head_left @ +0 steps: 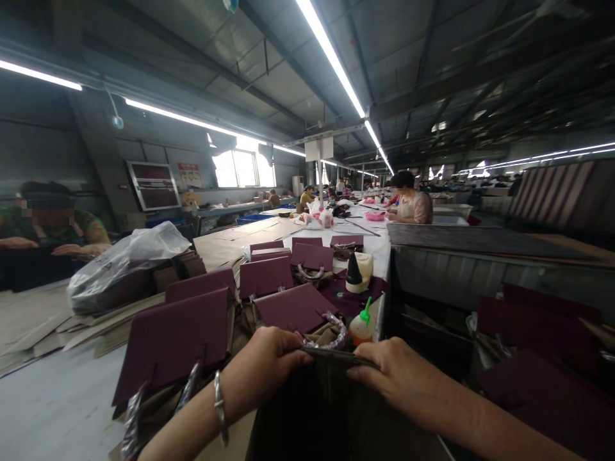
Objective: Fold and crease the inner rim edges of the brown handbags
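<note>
A dark, open-topped bag piece [331, 410] stands upright close to me at the bottom centre. My left hand [276, 358] pinches its top edge at the left, with a silver bangle on that wrist. On the same edge further right, my right hand [389, 371] grips with thumb and fingers. Just beyond my hands lies a maroon bag [295, 307] with a plastic-wrapped handle, beside a glue bottle with a green nozzle [365, 323]. A larger maroon bag [177, 346] leans at the left, its wrapped handles hanging down.
Further maroon bags [266, 276] and a pale bottle with a black cone top [359, 272] stand on the long white table [62, 410]. A plastic-wrapped bundle [125, 266] is at left. More maroon pieces [538, 326] lie at right. Other people sit left and further back.
</note>
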{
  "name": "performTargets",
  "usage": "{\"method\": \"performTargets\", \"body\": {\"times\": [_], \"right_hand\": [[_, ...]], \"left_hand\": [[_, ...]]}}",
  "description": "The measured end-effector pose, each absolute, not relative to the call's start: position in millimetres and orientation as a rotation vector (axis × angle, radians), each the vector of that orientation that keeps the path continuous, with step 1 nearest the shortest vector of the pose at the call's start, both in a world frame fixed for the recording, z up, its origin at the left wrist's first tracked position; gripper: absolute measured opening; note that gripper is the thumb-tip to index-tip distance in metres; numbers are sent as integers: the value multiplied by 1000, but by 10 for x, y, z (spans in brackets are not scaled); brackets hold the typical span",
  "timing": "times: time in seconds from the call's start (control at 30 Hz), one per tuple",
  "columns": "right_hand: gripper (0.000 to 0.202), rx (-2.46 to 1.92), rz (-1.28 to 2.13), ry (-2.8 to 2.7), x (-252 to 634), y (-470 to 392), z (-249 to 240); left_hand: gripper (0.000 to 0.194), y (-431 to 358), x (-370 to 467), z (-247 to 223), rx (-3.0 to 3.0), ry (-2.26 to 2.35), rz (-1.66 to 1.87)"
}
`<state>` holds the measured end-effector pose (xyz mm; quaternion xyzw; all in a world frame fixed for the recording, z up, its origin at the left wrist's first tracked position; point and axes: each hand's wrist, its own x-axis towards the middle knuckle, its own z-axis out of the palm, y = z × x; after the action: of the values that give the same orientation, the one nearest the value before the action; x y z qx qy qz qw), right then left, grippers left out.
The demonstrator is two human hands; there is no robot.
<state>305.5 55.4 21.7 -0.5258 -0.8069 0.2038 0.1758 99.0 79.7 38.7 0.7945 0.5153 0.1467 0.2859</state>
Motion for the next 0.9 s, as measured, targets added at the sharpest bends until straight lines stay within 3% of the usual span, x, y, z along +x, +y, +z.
{"method": "performTargets", "body": {"times": [0.9], "right_hand": [[23, -1444, 356, -2434, 3043, 684, 190]], "left_hand": [[25, 928, 945, 302, 2073, 1378, 438]]}}
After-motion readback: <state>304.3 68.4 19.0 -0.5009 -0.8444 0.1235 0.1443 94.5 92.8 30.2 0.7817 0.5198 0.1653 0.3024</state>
